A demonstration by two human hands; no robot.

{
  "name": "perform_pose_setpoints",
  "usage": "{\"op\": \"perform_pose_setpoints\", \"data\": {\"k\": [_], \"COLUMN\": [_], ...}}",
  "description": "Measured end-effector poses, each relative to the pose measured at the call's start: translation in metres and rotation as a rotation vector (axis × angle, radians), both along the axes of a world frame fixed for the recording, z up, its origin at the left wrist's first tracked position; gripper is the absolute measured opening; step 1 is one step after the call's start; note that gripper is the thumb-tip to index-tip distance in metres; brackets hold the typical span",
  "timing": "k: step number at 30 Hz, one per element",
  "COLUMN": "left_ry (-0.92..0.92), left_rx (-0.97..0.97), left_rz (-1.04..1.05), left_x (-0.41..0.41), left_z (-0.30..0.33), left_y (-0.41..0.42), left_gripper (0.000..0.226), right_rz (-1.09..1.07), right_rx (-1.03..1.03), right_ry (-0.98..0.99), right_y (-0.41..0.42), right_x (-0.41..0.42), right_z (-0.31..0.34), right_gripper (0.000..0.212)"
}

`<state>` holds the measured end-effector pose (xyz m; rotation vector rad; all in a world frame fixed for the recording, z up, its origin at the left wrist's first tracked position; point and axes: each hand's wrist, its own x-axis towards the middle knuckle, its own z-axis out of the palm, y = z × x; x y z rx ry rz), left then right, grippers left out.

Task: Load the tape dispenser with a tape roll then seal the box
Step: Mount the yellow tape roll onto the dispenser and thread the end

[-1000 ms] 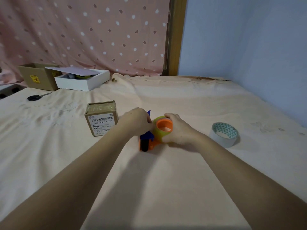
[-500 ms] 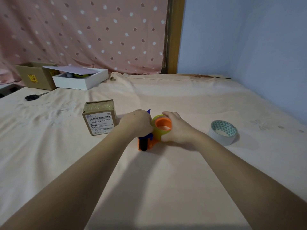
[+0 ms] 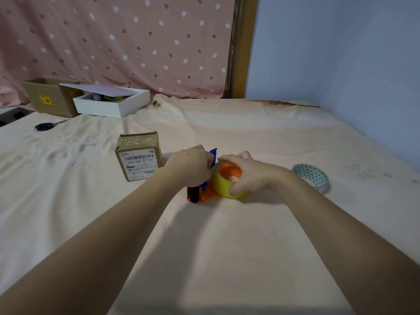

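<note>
An orange and blue tape dispenser (image 3: 200, 193) lies on the peach cloth in the middle of the view. A yellowish tape roll (image 3: 223, 186) sits on its orange hub. My right hand (image 3: 250, 172) wraps around the roll from the right. My left hand (image 3: 193, 165) is closed over the dispenser's blue part, hiding most of it. Just left of the hands stands a small brown cardboard box (image 3: 139, 155) with a barcode label and tape across its top.
A second tape roll (image 3: 311, 176) with a teal triangle pattern lies to the right. Black scissors (image 3: 46, 126), an open brown carton (image 3: 51, 96) and a white box (image 3: 113, 103) sit at the back left. A blue wall rises on the right.
Both hands stay on the dispenser and roll with little shift; my right fingers have curled further over the roll's top.
</note>
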<state>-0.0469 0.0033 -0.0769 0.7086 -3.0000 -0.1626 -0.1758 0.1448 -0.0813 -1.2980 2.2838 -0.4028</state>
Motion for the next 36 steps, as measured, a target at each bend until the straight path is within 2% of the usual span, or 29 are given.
{"op": "perform_pose_setpoints", "data": {"k": [4, 8, 12, 16, 20, 22, 24, 29, 33, 36], "left_ry": [0.052, 0.051, 0.029, 0.048, 0.090, 0.081, 0.033, -0.088, -0.141, -0.178], "left_rx": [0.156, 0.139, 0.128, 0.118, 0.193, 0.193, 0.169, 0.161, 0.145, 0.137], "left_rz": [-0.139, -0.153, -0.180, -0.188, -0.177, -0.159, -0.142, -0.095, -0.090, -0.085], "left_x": [0.006, 0.010, 0.010, 0.012, 0.014, 0.015, 0.015, 0.015, 0.014, 0.015], "left_z": [-0.003, -0.002, 0.000, -0.003, -0.004, -0.001, 0.003, 0.012, 0.016, 0.019], "left_y": [-0.007, -0.013, -0.015, -0.015, -0.014, -0.013, -0.014, -0.010, -0.008, -0.007], "left_gripper": [0.004, 0.005, 0.016, 0.012, 0.021, 0.015, 0.008, 0.013, 0.013, 0.016], "right_rz": [0.006, 0.023, 0.086, 0.117, 0.129, 0.133, 0.105, 0.013, -0.007, -0.009], "right_rx": [-0.082, -0.148, -0.070, 0.011, 0.057, 0.047, 0.001, -0.115, -0.155, -0.163], "right_ry": [0.048, 0.097, 0.104, 0.062, 0.082, 0.119, 0.132, 0.206, 0.235, 0.224], "right_y": [-0.013, -0.016, -0.014, -0.013, -0.017, -0.020, -0.022, -0.027, -0.026, -0.025], "right_x": [0.014, 0.018, 0.017, 0.014, 0.018, 0.024, 0.029, 0.035, 0.038, 0.040], "right_z": [0.003, -0.004, 0.000, 0.009, 0.012, 0.008, 0.003, -0.011, -0.016, -0.019], "right_gripper": [0.089, 0.069, 0.047, 0.038, 0.034, 0.033, 0.031, 0.017, 0.017, 0.030]}}
